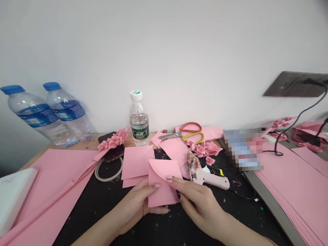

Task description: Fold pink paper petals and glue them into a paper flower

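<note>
- Our left hand (133, 207) is closed on the left edge of the pink sheet (164, 190), holding it with the fingers wrapped beneath.
- Our right hand (200, 206) narrowly pinches the sheet's right side, its fingertips (170, 178) on a curved folded flap.
- We hold the sheet just above the black mat (160, 235), overlapping the pink squares (135, 162).
- A pink glue gun (210, 179) lies just beside our right hand.
- Farther back are scissors (188, 133), paper roses (202, 149) and a water bottle (139, 119).
- Pink paper stacks (46, 206) (304, 199) lie to both sides.
</note>
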A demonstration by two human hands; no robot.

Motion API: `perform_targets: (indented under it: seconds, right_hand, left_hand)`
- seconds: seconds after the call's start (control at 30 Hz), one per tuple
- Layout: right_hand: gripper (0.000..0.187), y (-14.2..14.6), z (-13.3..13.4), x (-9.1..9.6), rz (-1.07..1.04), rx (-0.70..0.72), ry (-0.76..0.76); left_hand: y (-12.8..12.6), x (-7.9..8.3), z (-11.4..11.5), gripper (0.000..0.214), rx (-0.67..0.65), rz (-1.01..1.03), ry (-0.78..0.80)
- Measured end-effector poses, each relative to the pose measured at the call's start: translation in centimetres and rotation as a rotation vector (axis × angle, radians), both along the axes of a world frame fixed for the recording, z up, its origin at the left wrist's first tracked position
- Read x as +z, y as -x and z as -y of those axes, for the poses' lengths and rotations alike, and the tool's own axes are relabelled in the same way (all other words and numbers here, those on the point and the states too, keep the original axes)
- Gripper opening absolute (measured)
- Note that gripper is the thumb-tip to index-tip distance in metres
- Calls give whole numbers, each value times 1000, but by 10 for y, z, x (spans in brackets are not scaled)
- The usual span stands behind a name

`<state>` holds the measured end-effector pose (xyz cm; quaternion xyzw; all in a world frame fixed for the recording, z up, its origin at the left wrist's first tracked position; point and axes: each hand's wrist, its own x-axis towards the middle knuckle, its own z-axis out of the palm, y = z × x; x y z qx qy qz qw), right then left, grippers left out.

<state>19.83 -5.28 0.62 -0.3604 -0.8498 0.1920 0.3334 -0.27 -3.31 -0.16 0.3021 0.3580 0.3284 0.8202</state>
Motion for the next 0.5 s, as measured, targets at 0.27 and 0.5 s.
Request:
perform_targets:
  seconds: [0.27, 0.5]
  right_hand:
    - [48, -5, 1, -6, -128, -209, -113]
    - [44, -6, 0, -7, -132, -235, -123]
  left_hand:
    - [5, 6, -14, 52, 435, -240, -190]
    - [13, 1, -21, 71, 567, -434, -397]
